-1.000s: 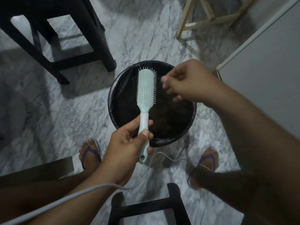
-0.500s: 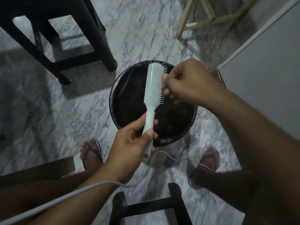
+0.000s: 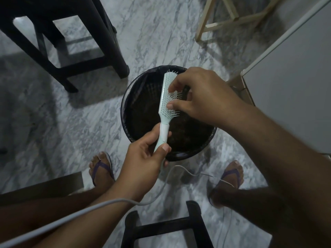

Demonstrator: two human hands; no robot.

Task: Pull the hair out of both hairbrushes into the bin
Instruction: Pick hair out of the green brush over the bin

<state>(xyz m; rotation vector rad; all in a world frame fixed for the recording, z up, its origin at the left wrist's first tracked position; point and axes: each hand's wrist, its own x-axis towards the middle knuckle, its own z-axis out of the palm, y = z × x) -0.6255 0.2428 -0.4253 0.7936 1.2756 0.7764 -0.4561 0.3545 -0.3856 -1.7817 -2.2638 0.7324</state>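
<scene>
hairbrush (image 3: 165, 97): mint-green, white neck, tilted upright, bristles facing right, above bin | bin (image 3: 136, 92): black, round, lined

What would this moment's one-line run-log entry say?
left hand: grips hairbrush handle | right hand: thumb and fingers on bristles | hairbrush: held over bin | loose hair: not discernible

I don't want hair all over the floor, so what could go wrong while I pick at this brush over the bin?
Your right hand is at the hairbrush bristles close to the bin rim, so loose strands might drift onto the floor. Your left hand grips only the lower handle; a hard tug could twist the brush or drop it in. The white cable by your feet could snag.
</scene>
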